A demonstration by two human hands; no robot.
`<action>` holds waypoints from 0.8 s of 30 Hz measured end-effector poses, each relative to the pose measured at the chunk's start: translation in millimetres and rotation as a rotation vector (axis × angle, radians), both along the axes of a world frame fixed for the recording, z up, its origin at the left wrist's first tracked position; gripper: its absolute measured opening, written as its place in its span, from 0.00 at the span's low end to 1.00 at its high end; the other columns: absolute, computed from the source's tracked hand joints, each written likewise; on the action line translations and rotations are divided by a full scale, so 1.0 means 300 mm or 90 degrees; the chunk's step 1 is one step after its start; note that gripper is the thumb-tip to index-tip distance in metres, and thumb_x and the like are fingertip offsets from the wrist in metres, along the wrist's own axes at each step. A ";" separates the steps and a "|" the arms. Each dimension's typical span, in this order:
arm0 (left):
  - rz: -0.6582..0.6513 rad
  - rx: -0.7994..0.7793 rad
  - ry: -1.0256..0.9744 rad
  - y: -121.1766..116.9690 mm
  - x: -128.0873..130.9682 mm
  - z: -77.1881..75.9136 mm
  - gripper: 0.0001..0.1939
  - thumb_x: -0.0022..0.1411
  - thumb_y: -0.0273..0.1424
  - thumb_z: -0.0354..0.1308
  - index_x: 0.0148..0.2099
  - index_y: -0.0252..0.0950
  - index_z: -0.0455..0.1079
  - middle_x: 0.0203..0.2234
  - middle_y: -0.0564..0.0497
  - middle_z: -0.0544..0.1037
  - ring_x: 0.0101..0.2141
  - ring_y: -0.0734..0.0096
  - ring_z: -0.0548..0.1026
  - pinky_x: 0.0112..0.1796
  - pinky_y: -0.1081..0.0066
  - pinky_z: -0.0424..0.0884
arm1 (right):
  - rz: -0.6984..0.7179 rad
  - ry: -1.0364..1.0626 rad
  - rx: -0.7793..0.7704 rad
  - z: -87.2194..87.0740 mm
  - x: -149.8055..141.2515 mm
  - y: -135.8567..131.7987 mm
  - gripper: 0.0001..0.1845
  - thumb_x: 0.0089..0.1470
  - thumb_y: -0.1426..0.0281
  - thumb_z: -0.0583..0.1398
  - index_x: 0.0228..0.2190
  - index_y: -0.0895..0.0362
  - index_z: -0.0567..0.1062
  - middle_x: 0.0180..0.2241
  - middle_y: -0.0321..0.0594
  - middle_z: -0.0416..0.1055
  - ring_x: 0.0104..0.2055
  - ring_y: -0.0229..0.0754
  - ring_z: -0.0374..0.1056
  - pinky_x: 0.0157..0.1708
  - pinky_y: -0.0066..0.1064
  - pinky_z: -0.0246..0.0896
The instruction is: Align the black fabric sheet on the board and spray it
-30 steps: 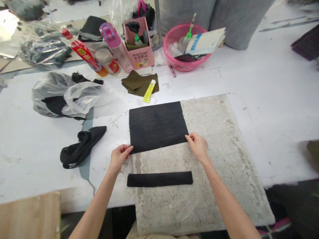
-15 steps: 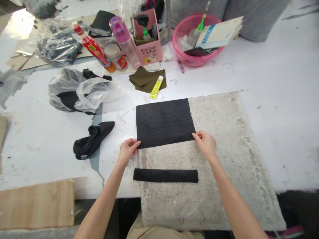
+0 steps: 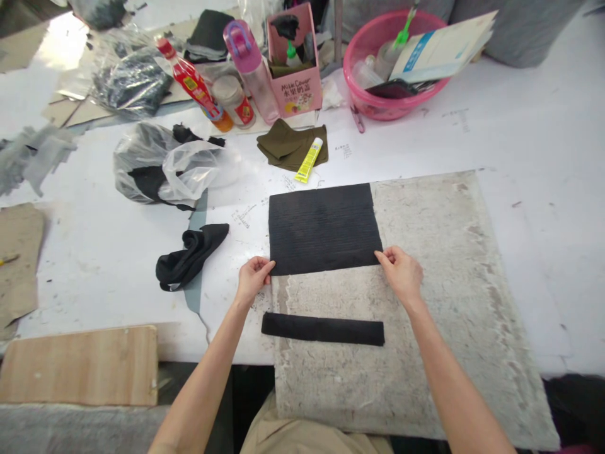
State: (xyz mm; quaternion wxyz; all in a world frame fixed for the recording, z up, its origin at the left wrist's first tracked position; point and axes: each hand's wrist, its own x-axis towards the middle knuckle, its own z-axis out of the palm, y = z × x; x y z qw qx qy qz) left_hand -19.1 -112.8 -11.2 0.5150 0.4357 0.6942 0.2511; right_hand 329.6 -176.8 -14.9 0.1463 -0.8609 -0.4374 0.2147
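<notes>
A black ribbed fabric panel (image 3: pixel 325 228) lies flat, mostly on a worn grey mat (image 3: pixel 449 302). My left hand (image 3: pixel 256 275) pinches its near left corner between thumb and fingers. At the near right corner, my right hand (image 3: pixel 401 270) holds the edge in the same kind of pinch. Between my forearms a narrow black fabric strip (image 3: pixel 322 328) lies across the mat, apart from the panel. To the left of my left hand is a crumpled black cloth (image 3: pixel 191 257).
Beyond the panel sit a yellow tube (image 3: pixel 309 161) and olive fabric pieces (image 3: pixel 283 144). Farther back stand a red-capped bottle (image 3: pixel 193 85), a jar (image 3: pixel 234 101), a pink box (image 3: pixel 297 88) and a pink basin (image 3: pixel 397 107). A wooden board (image 3: pixel 80 366) lies at the near left.
The whole view has shifted, so everything appears slightly farther right. Both hands keep their pinch on the panel's near corners, and the panel stays in place on the mat.
</notes>
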 end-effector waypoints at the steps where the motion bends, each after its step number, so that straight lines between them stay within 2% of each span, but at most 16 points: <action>1: 0.000 0.000 -0.001 0.000 0.000 0.000 0.17 0.51 0.43 0.64 0.30 0.35 0.66 0.09 0.58 0.66 0.11 0.82 0.56 0.14 0.81 0.49 | -0.001 0.000 -0.005 0.001 0.000 0.000 0.23 0.56 0.50 0.54 0.24 0.55 0.72 0.22 0.37 0.71 0.22 0.38 0.58 0.25 0.31 0.41; 9: -0.002 0.031 0.018 0.001 0.004 -0.007 0.15 0.51 0.41 0.64 0.30 0.36 0.65 0.10 0.59 0.65 0.10 0.80 0.59 0.14 0.80 0.51 | -0.005 -0.011 0.010 0.001 -0.009 -0.001 0.20 0.58 0.52 0.54 0.28 0.55 0.71 0.23 0.36 0.70 0.23 0.38 0.59 0.25 0.31 0.41; 13: 0.003 0.103 0.057 -0.005 0.009 -0.020 0.14 0.51 0.39 0.64 0.31 0.36 0.66 0.16 0.58 0.68 0.11 0.80 0.63 0.14 0.79 0.54 | 0.019 -0.106 -0.022 0.023 -0.051 -0.008 0.16 0.62 0.57 0.52 0.38 0.56 0.70 0.23 0.37 0.69 0.23 0.39 0.59 0.25 0.31 0.39; 16: 0.014 0.141 0.054 -0.010 0.011 -0.027 0.13 0.51 0.37 0.64 0.32 0.36 0.65 0.19 0.58 0.69 0.12 0.80 0.65 0.14 0.79 0.55 | 0.034 -0.177 -0.043 0.039 -0.074 -0.010 0.14 0.62 0.60 0.52 0.41 0.56 0.69 0.25 0.39 0.71 0.23 0.40 0.60 0.25 0.32 0.38; 21: 0.019 0.112 -0.035 -0.025 -0.007 -0.016 0.13 0.54 0.36 0.62 0.37 0.35 0.64 0.19 0.57 0.69 0.15 0.79 0.65 0.15 0.78 0.57 | 0.057 -0.147 0.054 0.054 -0.082 -0.049 0.12 0.63 0.66 0.51 0.43 0.56 0.70 0.35 0.43 0.73 0.29 0.41 0.65 0.27 0.32 0.45; 24: 0.003 0.127 -0.007 -0.073 -0.038 0.007 0.13 0.55 0.37 0.62 0.38 0.35 0.65 0.22 0.55 0.71 0.19 0.77 0.68 0.20 0.77 0.63 | 0.156 -0.059 0.123 0.077 -0.141 -0.128 0.11 0.63 0.66 0.52 0.42 0.57 0.71 0.37 0.42 0.72 0.34 0.41 0.67 0.30 0.31 0.52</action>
